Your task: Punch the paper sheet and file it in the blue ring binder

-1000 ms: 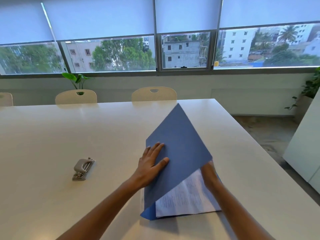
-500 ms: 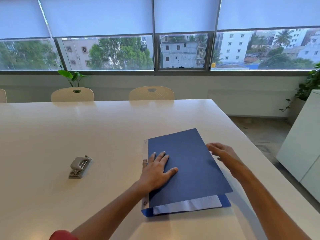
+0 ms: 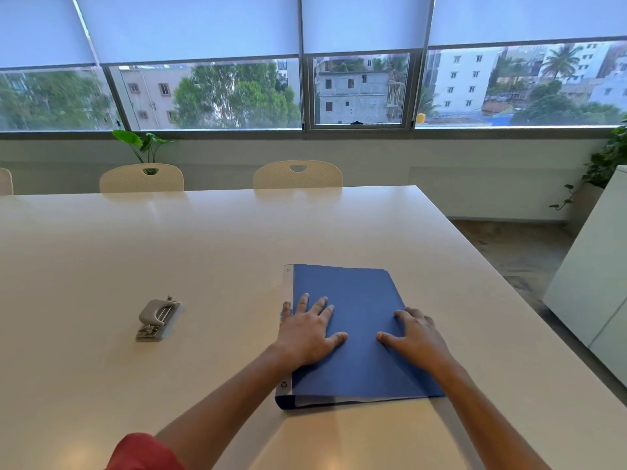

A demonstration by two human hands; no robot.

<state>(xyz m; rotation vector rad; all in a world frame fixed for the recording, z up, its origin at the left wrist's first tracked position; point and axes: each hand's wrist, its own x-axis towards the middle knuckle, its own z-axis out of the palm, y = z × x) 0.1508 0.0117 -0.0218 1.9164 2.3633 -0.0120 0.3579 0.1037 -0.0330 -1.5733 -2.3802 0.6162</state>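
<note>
One blue ring binder (image 3: 356, 334), closed, flat on the table (image 3: 203, 249). Left hand (image 3: 307, 334) and right hand (image 3: 415, 337) both spread, palms flat on its cover. One hole punch (image 3: 156, 319) well left of the left hand. Versus half a second ago: right hand now down on the cover, paper edge barely showing.

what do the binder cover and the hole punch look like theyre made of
Blue ring binder: matte card or plastic-coated board, probably; flat, no glare, with a white spine strip. Hole punch: grey metal or hard plastic body, dull sheen; which one is unclear.
</note>
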